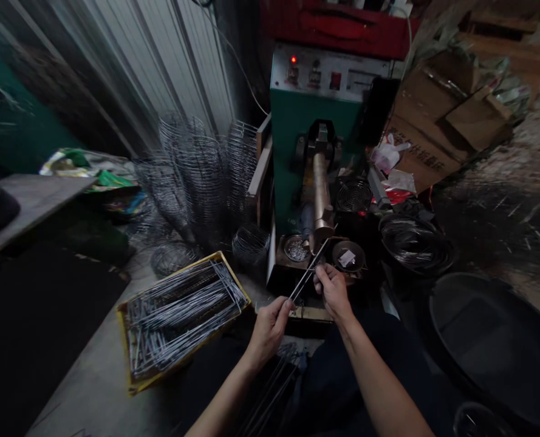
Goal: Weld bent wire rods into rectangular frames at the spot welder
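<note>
Both my hands pinch thin metal wire rods that slant up toward the copper arm of a green welding machine. My left hand grips the lower end of the rods, fingers closed. My right hand pinches them higher up, close to the copper tip. More rods lie across my lap.
A yellow crate of bent wire pieces sits at the left. Stacks of wire baskets stand behind it. Small dishes flank the machine tip. Wire coils, a black tub and cardboard boxes are at the right.
</note>
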`<action>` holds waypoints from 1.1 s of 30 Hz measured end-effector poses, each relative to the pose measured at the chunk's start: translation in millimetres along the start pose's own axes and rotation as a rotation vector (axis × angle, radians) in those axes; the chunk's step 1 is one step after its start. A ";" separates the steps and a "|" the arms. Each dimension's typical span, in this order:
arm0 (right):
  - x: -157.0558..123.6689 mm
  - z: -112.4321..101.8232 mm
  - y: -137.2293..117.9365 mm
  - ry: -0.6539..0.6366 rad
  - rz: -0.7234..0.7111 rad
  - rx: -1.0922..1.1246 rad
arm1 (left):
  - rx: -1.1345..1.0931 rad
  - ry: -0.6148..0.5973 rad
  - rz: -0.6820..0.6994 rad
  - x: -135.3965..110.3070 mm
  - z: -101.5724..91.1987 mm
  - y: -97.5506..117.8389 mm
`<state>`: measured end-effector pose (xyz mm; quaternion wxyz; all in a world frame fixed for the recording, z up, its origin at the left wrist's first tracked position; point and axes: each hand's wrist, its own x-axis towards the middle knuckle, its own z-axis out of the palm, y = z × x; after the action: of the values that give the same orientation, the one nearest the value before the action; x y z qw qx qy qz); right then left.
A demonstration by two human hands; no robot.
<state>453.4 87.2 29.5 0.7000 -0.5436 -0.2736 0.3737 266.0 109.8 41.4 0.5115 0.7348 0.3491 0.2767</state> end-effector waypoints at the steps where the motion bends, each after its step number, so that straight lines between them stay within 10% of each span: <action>1: 0.2 0.4 -1.2 0.001 0.003 0.006 | -0.001 0.001 0.001 0.7 0.3 0.9; 33: 11.5 7.1 -12.7 0.030 0.039 0.036 | 0.022 -0.018 0.031 11.2 -9.4 11.9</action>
<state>457.2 98.9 43.3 0.7065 -0.5416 -0.2456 0.3838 268.3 121.2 56.2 0.5024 0.7480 0.3361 0.2742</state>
